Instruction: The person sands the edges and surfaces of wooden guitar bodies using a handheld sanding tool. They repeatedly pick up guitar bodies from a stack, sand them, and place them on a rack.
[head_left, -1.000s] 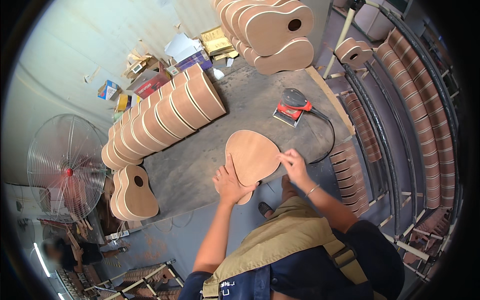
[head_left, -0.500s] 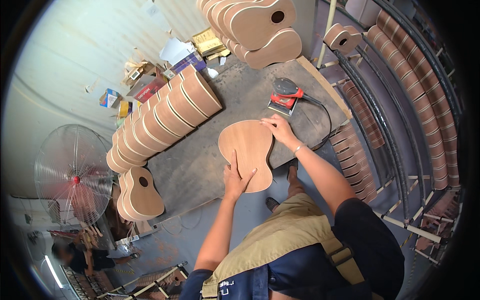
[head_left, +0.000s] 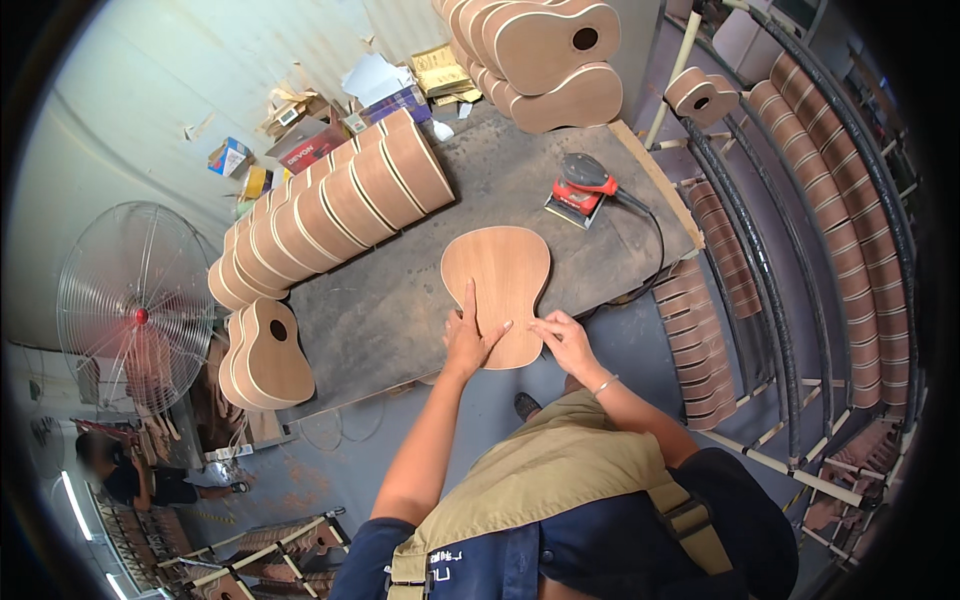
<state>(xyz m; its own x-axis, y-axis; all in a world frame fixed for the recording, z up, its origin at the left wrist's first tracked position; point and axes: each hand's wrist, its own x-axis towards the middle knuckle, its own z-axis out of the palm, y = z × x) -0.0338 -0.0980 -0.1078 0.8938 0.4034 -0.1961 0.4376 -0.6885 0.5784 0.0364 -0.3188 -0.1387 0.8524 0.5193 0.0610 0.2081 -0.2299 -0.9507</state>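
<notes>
A small wooden ukulele body (head_left: 497, 258) lies flat near the table's front edge, its plain face up and its lower end toward me. My left hand (head_left: 466, 343) rests on that face, fingers stretched and thumb spread, pressing it from the left. At the right edge near the waist, my right hand (head_left: 566, 345) is closed in a pinch against the rim. Whatever sits between those fingers is too small to make out. Beyond the body, to the right, a red and black electric sander (head_left: 580, 190) stands on the table with its cord trailing right.
Stacked ukulele bodies (head_left: 335, 205) line the table's left side, with more (head_left: 555, 50) at the far end. Boxes and papers (head_left: 390, 95) lie by the wall. A large fan (head_left: 140, 310) stands left. Racks of bodies (head_left: 830, 220) fill the right. Another person (head_left: 140, 480) sits far left.
My right hand has slid along the rim from the far right corner of the body down to its waist, nearer me. My left hand stays on the face. The view has shifted slightly.
</notes>
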